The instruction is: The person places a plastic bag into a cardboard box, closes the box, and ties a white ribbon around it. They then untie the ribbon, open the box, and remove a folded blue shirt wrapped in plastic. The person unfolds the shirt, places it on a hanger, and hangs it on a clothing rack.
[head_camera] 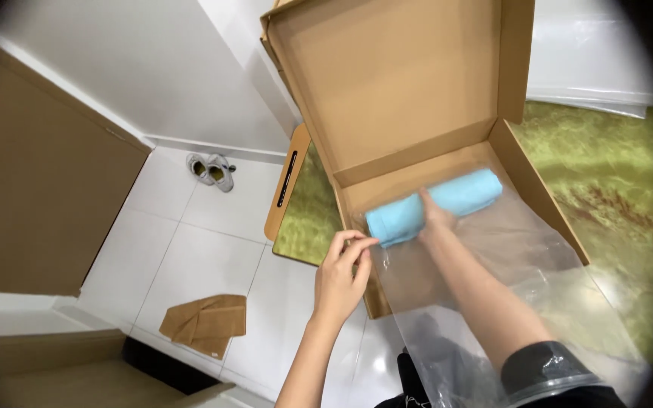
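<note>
The right hand [436, 215] reaches inside a clear plastic bag [493, 264], fingers closed on a rolled light-blue towel [436, 204] lying across the far end of the bag, inside an open flat cardboard box [410, 98]; the left hand [341, 276] pinches the bag's edge beside the towel, apparently keeping the film taut; the box rests on a green marbled tabletop [614, 196]; white tiled floor [190, 257] carries a pair of shoes [211, 171] and a folded brown cloth [205, 323].
</note>
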